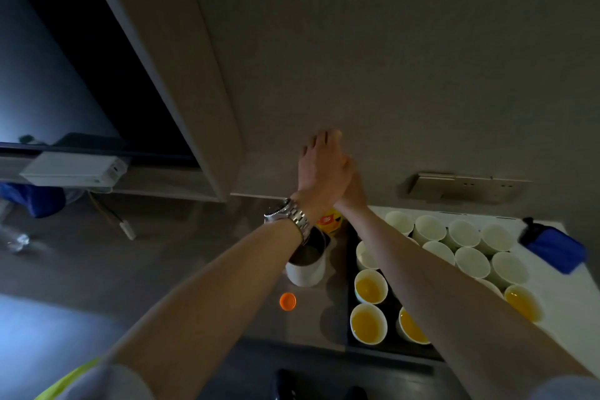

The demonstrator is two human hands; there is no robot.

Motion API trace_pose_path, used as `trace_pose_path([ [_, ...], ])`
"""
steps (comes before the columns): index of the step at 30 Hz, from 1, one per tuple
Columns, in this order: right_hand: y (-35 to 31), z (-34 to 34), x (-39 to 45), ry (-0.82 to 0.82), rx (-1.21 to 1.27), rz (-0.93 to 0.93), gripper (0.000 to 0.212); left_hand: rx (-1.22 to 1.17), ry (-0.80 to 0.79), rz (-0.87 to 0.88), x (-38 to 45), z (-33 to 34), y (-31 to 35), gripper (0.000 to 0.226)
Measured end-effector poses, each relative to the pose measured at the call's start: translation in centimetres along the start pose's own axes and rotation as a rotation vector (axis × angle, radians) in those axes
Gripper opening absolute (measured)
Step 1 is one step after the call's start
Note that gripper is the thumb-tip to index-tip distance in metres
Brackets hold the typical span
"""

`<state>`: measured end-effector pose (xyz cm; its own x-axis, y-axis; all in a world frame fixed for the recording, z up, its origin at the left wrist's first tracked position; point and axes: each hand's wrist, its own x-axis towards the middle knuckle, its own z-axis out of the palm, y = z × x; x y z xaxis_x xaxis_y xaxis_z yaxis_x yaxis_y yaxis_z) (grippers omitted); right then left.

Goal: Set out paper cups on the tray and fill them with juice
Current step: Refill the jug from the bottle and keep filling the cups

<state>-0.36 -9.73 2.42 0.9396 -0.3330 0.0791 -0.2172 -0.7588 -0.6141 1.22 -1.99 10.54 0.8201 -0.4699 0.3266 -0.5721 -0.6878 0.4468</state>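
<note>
Across the dim counter (162, 269) lies a dark tray (352, 256) of paper cups (472, 261), four holding juice (368, 323). Above them, left hand (319, 169) and right hand (352, 193) press palm to palm, fingers straight, gripping nothing. An orange cap (287, 301) rests beside the tray.

A polished steel link watch (290, 216) gleamed on the left wrist; matt white paper cups (430, 228) stood on a dark tray (352, 347), beside a glossy orange plastic cap (287, 301) on the smooth, faintly reflective counter (194, 237).
</note>
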Motion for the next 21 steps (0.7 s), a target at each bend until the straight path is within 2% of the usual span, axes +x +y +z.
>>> trace_pose_path([
  [2,0.9,0.5,0.3,-0.076,-0.008,0.027,0.059,0.078,-0.112,-0.039,0.6,0.2,0.0,0.031],
  [4,2.4,1.8,1.2,-0.102,0.123,0.095,0.079,0.146,-0.179,-0.062,0.7,0.6,0.2,0.029],
  [5,2.9,2.1,1.4,-0.092,0.169,0.107,0.082,0.186,-0.207,-0.068,0.8,0.8,0.4,0.03],
  [7,1.6,1.1,0.7,-0.096,0.201,0.14,0.08,0.26,-0.245,-0.073,0.7,1.2,0.6,0.035],
  [10,1.2,1.0,0.2,-0.053,0.261,0.161,0.054,0.243,-0.264,-0.091,0.7,1.1,0.9,0.035],
  [11,1.2,1.0,0.1,-0.019,0.286,0.155,0.054,0.211,-0.264,-0.105,0.8,0.7,1.0,0.033],
  [15,2.8,2.1,-0.6,0.03,0.404,0.195,0.108,0.099,-0.247,-0.19,2.0,-0.6,0.8,0.033],
  [17,3.2,2.1,-1.5,0.018,0.44,0.23,0.125,0.046,-0.247,-0.226,2.2,-1.1,0.8,0.034],
  [21,3.6,1.7,-2.6,-0.01,0.385,0.197,0.124,-0.061,-0.22,-0.246,2.7,-1.8,1.0,0.03],
])
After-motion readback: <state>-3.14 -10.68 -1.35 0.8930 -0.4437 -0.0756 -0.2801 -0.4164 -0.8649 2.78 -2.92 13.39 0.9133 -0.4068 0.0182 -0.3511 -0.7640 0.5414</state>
